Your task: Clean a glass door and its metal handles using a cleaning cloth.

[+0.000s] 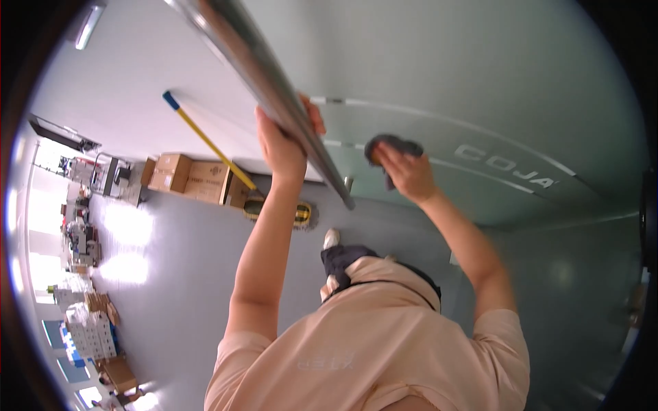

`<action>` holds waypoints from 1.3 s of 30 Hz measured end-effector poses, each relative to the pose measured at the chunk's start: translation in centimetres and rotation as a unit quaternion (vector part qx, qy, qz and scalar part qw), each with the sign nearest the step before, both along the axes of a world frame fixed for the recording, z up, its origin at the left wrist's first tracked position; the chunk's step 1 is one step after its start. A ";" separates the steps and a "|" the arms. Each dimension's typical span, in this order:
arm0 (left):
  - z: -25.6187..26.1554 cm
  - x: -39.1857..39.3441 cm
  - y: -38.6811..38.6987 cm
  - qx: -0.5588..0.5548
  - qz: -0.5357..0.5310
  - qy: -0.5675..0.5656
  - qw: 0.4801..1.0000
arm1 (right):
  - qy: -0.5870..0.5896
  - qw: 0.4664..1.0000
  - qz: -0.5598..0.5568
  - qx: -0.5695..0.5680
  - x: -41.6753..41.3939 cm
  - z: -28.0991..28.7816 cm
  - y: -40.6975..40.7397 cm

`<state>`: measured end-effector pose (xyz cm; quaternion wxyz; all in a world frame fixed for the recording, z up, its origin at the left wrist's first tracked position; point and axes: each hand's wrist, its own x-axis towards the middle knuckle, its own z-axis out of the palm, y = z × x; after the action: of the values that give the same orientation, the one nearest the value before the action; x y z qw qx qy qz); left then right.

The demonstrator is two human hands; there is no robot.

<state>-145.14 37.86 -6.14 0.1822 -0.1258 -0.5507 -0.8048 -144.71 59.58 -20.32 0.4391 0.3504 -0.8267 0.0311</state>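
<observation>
My left hand [281,146] is wrapped around a long metal tube handle [267,77] that slants across the upper middle of the view. Beside the handle stretches a glass door panel [462,67] with frosted stripes and white lettering. Against this glass, my right hand [411,177] presses a dark grey cloth [393,141], its fingers spread flat over it. The hand and cloth look slightly blurred. A short metal mount [348,184] shows near the handle's lower end.
A mop with a yellow pole [211,138] leans on the wall, its yellow head [303,213] on the grey floor [190,272]. Cardboard boxes [205,180] stand behind it. A cart [110,177] and stacked goods [90,329] line the far left. A person [105,380] is partly visible at lower left.
</observation>
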 end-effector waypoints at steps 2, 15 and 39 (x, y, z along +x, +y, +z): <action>-0.3 0.1 0.0 0.006 0.008 -0.013 1.000 | 0.024 1.000 0.008 -0.007 0.0 1.0 0.2; 0.7 0.5 -0.4 0.012 0.012 -0.008 1.000 | 0.334 0.871 -0.251 -0.258 2.9 25.1 16.2; 1.0 0.5 -0.4 0.006 0.043 0.002 0.999 | 0.387 0.841 -0.261 -0.274 0.6 40.3 16.4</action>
<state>-144.60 37.41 -5.12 0.2190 -0.1024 -0.5501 -0.7994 -144.16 76.00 19.96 0.7934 -0.0291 -0.6079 0.0022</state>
